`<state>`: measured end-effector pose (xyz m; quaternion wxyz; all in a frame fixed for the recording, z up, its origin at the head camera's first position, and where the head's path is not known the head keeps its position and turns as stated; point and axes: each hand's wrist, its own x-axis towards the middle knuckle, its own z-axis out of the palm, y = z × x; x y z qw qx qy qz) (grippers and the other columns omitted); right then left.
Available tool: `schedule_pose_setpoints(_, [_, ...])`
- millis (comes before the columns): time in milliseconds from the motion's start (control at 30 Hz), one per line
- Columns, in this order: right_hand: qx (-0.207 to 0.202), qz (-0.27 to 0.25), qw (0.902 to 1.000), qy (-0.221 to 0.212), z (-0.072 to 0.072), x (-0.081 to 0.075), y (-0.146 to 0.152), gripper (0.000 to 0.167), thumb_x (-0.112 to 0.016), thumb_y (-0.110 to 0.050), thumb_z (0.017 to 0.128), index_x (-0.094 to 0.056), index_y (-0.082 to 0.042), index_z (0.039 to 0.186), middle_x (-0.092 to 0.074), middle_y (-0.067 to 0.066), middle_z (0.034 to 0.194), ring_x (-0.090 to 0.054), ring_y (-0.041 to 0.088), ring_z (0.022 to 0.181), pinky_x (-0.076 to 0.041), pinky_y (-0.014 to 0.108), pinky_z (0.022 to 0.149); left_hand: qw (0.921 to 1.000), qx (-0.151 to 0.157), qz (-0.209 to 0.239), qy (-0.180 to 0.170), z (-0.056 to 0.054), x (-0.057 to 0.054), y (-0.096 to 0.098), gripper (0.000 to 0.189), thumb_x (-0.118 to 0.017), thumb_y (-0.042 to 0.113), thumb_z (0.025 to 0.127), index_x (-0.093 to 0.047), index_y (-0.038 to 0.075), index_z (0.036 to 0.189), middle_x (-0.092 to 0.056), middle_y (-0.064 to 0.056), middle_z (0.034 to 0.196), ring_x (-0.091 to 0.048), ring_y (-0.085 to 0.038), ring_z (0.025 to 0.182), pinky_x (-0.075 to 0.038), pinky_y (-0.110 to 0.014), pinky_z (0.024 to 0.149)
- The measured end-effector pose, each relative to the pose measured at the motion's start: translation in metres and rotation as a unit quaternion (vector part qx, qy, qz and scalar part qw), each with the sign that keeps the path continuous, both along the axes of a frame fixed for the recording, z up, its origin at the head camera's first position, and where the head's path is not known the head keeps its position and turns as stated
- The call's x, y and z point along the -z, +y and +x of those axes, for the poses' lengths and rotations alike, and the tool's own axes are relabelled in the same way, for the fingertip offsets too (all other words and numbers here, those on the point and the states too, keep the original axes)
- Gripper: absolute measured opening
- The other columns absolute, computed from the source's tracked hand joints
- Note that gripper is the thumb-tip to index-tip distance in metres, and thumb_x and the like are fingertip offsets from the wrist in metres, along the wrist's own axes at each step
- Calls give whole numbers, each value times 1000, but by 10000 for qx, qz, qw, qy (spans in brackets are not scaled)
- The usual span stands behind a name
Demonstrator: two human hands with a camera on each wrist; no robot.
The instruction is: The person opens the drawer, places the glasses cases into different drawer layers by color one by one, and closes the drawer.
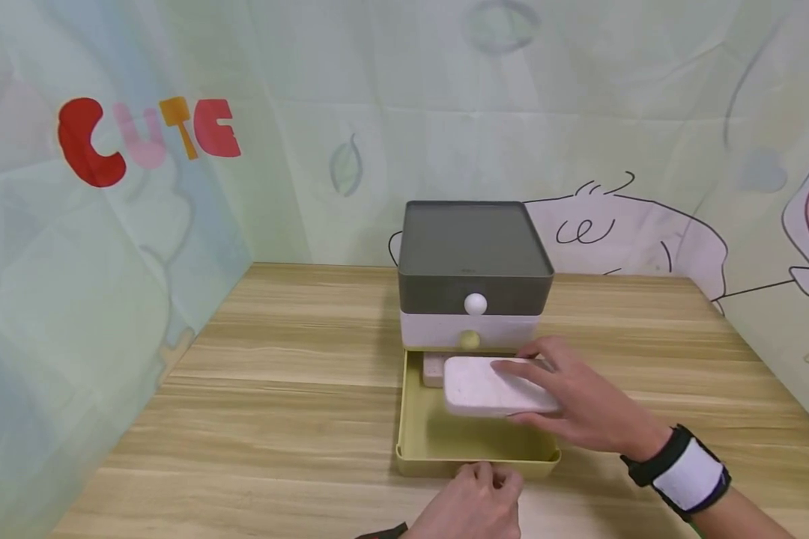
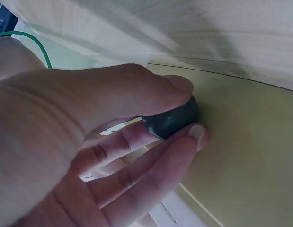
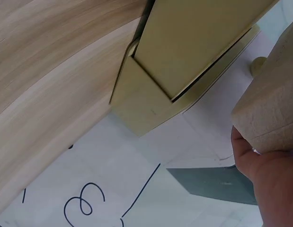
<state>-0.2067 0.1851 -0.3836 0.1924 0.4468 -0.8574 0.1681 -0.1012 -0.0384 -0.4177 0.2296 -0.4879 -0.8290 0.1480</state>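
Note:
In the head view my right hand [image 1: 559, 400] grips a white, rounded, oblong block [image 1: 485, 385] above the pulled-out yellow-green drawer [image 1: 411, 419]. Fingers lie over its top and the thumb is at its near lower edge. The block [image 3: 274, 104] looks beige and creased in the right wrist view. My left hand [image 1: 475, 501] is at the middle of the drawer's front. Its thumb and fingertips pinch a dark round knob [image 2: 172, 120] there, as the left wrist view shows. A smaller pale thing [image 1: 434, 370] lies at the drawer's back left, partly hidden by the block.
Above the drawer sit a white drawer [image 1: 425, 329] with a yellow-green knob [image 1: 470, 340] and a dark grey top drawer [image 1: 431, 294] with a white knob [image 1: 475, 304]. The unit stands on a wood-grain table [image 1: 297, 389]. A printed cloth [image 1: 297, 150] hangs behind and beside it.

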Motion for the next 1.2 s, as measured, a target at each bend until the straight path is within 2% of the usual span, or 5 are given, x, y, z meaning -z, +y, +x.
schedule_pose_setpoints(167, [-159, -8, 9999, 40, -1, 4, -13, 68, -82, -49, 81, -59, -29, 142, -53, 4, 125, -49, 13, 113, -50, 29, 83, 9998, -2, 17, 186, 0, 0, 0, 52, -41, 60, 101, -73, 29, 76, -59, 4, 91, -50, -8, 59, -26, -20, 44])
schedule_pose_setpoints(400, [-384, 23, 9993, 7, -3, 13, -25, 61, -77, -51, 86, -60, -30, 141, -53, 5, 125, -52, 13, 111, -52, 32, 86, 9997, 57, 101, 225, -1, 1, 0, 51, -42, 59, 101, -73, 29, 75, -60, 5, 89, -48, -6, 57, -24, -19, 44])
schedule_pose_setpoints(700, [-319, 324, 9985, -291, -5, 25, -31, 62, -74, -55, 86, -60, -30, 140, -53, 4, 123, -54, 11, 105, -50, 29, 85, 9991, 46, 146, 399, 0, 2, 1, 41, -49, 55, 97, -72, 28, 75, -58, 4, 89, -49, -7, 59, -27, -19, 45])
schedule_pose_setpoints(967, [-478, 426, 9975, -314, -8, 34, -32, 62, -79, -51, 83, -62, -26, 137, -55, 3, 121, -53, 12, 107, -50, 30, 87, 9997, 25, 49, 245, 0, 0, 2, 34, -53, 50, 95, -73, 29, 79, -58, 4, 92, -50, -7, 62, -28, -20, 46])
schedule_pose_setpoints(1200, [-370, 530, 9964, -552, -9, 35, -35, 64, -81, -51, 81, -63, -25, 137, -55, 1, 119, -52, 10, 106, -50, 29, 87, 10000, -4, -66, 39, 0, -1, 1, 31, -54, 47, 96, -74, 27, 82, -58, 3, 93, -50, -8, 62, -27, -20, 45])
